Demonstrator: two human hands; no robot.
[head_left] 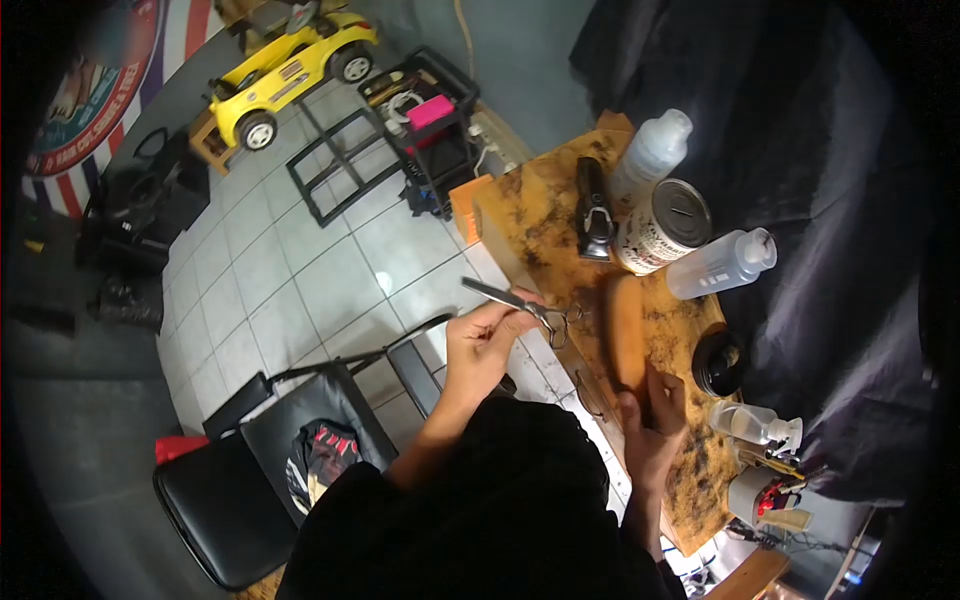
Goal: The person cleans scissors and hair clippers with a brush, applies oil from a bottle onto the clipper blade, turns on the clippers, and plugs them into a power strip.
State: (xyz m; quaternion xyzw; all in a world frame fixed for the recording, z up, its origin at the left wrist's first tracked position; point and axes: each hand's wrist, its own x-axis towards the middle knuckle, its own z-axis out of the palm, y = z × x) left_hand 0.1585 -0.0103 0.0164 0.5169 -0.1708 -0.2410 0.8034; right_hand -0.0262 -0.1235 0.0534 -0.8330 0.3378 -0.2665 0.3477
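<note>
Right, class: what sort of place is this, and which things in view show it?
Most likely a barbershop: the left hand holds scissors, a black hair clipper lies on the worktop, and the wall sign appears to read "hair cut".

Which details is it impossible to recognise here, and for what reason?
Brush in the right hand, head view: bristles blurred.
Scissors, head view: partly covered by the left hand.
Can, head view: small label print too tiny to read.
Patterned item on the chair, head view: partly hidden by the dark sleeve.
Round sign, head view: cut off at the top edge.
</note>
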